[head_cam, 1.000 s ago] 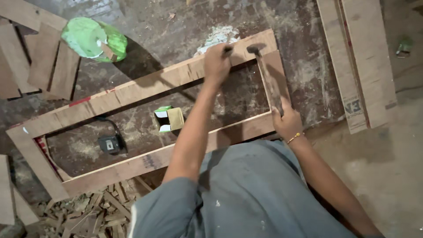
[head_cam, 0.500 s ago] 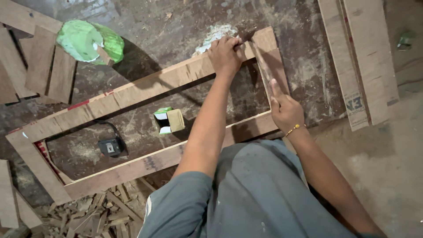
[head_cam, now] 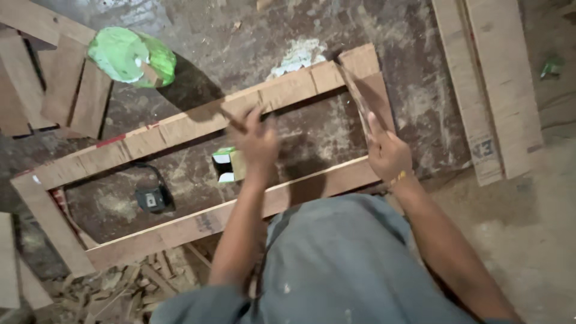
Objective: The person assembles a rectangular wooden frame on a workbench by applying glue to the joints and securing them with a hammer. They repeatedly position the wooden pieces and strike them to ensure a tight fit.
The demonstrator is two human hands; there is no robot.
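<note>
— Since half a second ago, the left hand (head_cam: 257,141) has pulled back from the frame's far corner and now hovers blurred over the middle of the wooden frame (head_cam: 180,127).

— Is it gripping anything?

— A thin dark handle (head_cam: 233,120) pokes out of its clenched fingers; the blur hides what tool it is.

— And the right hand (head_cam: 389,155)?

— It stays on the frame's short right end, fingers stretched flat and released, pressing the wood.

— Where does the frame lie?

— Flat on the dark floor, around a small green-and-white box (head_cam: 225,164) and a black plug (head_cam: 151,198). A green bundle (head_cam: 133,57) sits beyond it.
</note>
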